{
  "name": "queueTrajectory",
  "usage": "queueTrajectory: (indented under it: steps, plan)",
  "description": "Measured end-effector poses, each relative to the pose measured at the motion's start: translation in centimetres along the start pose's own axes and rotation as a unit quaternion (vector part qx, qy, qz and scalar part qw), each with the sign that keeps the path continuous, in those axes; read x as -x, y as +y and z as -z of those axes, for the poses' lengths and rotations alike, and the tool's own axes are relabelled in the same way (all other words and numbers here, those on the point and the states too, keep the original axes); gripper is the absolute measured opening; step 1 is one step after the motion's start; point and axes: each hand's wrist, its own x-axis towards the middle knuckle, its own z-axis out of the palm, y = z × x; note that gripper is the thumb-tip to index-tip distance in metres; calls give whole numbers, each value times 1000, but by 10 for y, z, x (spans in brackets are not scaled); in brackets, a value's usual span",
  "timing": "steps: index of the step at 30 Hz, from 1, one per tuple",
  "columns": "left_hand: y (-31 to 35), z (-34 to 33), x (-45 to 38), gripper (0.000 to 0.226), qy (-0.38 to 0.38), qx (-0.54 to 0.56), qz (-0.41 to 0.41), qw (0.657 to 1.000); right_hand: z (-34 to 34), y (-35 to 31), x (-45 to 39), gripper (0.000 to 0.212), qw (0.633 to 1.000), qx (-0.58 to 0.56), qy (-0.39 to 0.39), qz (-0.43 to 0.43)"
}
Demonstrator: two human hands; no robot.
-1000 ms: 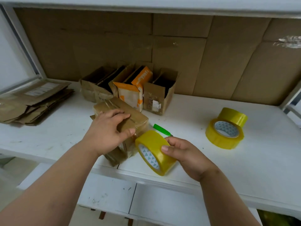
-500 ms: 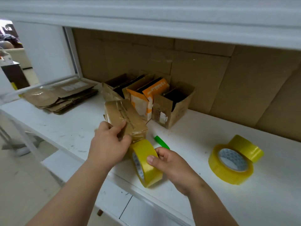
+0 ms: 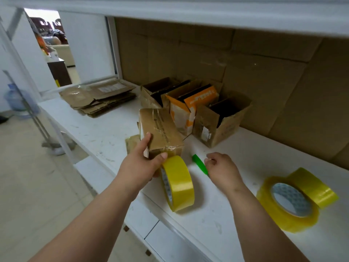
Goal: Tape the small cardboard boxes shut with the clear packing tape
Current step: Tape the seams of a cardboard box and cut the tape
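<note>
Mid-taping: one box in hand, tape strip being pulled out.

Tabletop [image 3: 236,214] carries three open boxes [image 3: 222,121] at the back, untaped. Left hand [image 3: 140,167] grips the closed box [image 3: 160,129] by its near end, thumb against the upright tape roll [image 3: 178,183] touching it. Right hand [image 3: 221,170] has a narrow pinch grip, probably on the clear strip; the strip itself is invisible. Next: probably cut, maybe with the green tool [image 3: 200,164], half hidden.

Left hand [image 3: 140,167] grips the taped box [image 3: 160,131] beside an upright tape roll [image 3: 178,183].
</note>
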Motion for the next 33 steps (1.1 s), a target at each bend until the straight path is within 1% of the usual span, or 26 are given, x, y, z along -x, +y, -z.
queueTrajectory:
  steps: [2, 3, 5, 6, 8, 10, 11, 12, 13, 14, 15, 16, 18, 19, 21, 24, 25, 26, 30, 33]
  plan:
    - [-3, -2, 3, 75, 4, 46, 0, 999, -9, 1, -14, 45, 994, 100, -27, -13]
    - [-4, -3, 4, 75, 4, 64, 1, 998, -14, 0, -19, 48, 987, 153, -41, -16]
    - [-5, -3, 5, 79, -1, 77, 1, 997, -22, -3, -24, 48, 971, 233, -59, -9]
    - [-5, -2, 5, 82, -6, 74, 1, 997, -24, -5, -25, 44, 968, 244, -59, -4]
    - [-7, 0, 6, 89, -15, 75, 5, 997, -26, -6, -29, 34, 972, 229, -56, 1]
    - [-8, -2, 7, 93, -8, 101, 11, 995, -22, -6, -30, 24, 975, 212, -66, 2]
    - [-10, -4, 7, 91, 3, 120, 15, 993, -18, -6, -30, 19, 980, 185, -69, -1]
    - [-11, -6, 7, 82, 20, 137, 18, 990, -14, -5, -30, 18, 990, 128, -65, -10]
    - [-12, -9, 7, 71, 38, 146, 22, 988, -9, -4, -29, 20, 997, 44, -56, -20]
    - [-13, -11, 7, 60, 49, 148, 25, 987, -4, -5, -26, 21, 997, -59, -48, -33]
    - [-14, -13, 6, 50, 49, 149, 29, 987, 1, -8, -23, 20, 984, -169, -46, -42]
    - [-15, -14, 6, 43, 43, 152, 34, 987, 7, -10, -19, 18, 959, -273, -52, -45]
    - [-15, -15, 5, 34, 28, 160, 41, 986, 17, -17, -10, 19, 894, -441, -74, -28]
    - [-15, -15, 5, 32, 23, 164, 43, 985, 22, -20, -6, 21, 865, -494, -84, -15]
    - [-12, -14, 6, 29, 14, 174, 48, 983, 29, -26, 1, 24, 830, -549, -101, 6]
    - [-6, -14, 8, 24, -9, 201, 72, 977, 34, -34, 9, 12, 782, -610, -129, 20]
    - [-5, -13, 10, 22, -22, 210, 81, 974, 35, -37, 12, 9, 773, -620, -132, 20]
    - [-3, -13, 11, 21, -34, 218, 88, 971, 36, -40, 14, 8, 774, -620, -128, 21]
    - [0, -9, 10, 22, -59, 237, 105, 964, 35, -47, 18, 12, 804, -587, -89, 44]
    - [0, -5, 9, 21, -75, 245, 111, 960, 33, -55, 20, 19, 820, -563, -85, 64]
